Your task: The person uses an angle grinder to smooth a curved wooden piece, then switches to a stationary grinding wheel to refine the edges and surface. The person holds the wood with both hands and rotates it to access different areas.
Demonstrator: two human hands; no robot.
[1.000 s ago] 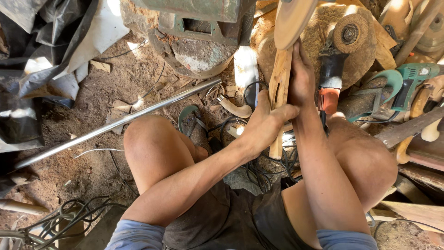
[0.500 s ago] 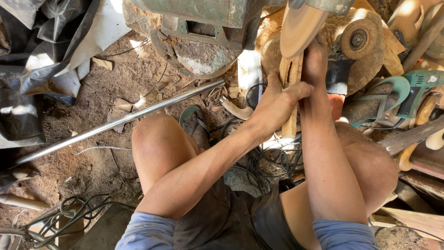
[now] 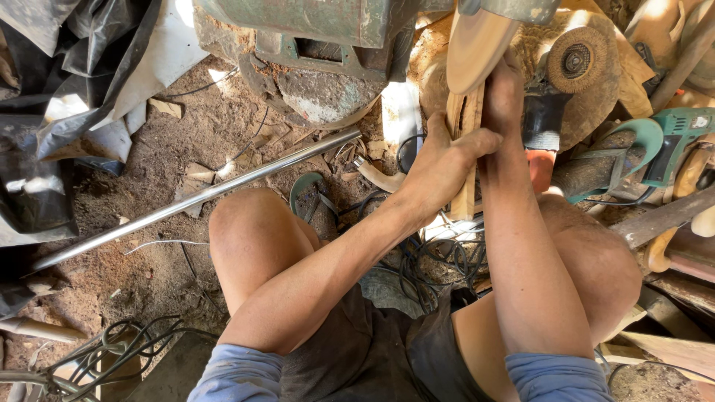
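Note:
A long pale wooden piece (image 3: 463, 149) stands upright between my knees. Its upper end presses against a tan sanding disc (image 3: 477, 46) mounted on a green-grey machine (image 3: 328, 30). My left hand (image 3: 441, 165) wraps around the wood from the left at mid-height. Higher up, my right hand (image 3: 503, 93) grips its right edge just below the disc. Both forearms reach forward over my bare knees.
A long metal pipe (image 3: 201, 197) lies diagonally on the dirt floor at left. A sandal (image 3: 309, 195) and tangled cables (image 3: 439, 253) sit between my legs. A green angle grinder (image 3: 670, 145), a wire wheel (image 3: 573, 59) and wood offcuts crowd the right. Black plastic sheeting (image 3: 52, 126) lies at left.
Both hands and the wooden piece have risen toward the sanding disc, and the wood's upper end now meets it. The view has shifted slightly.

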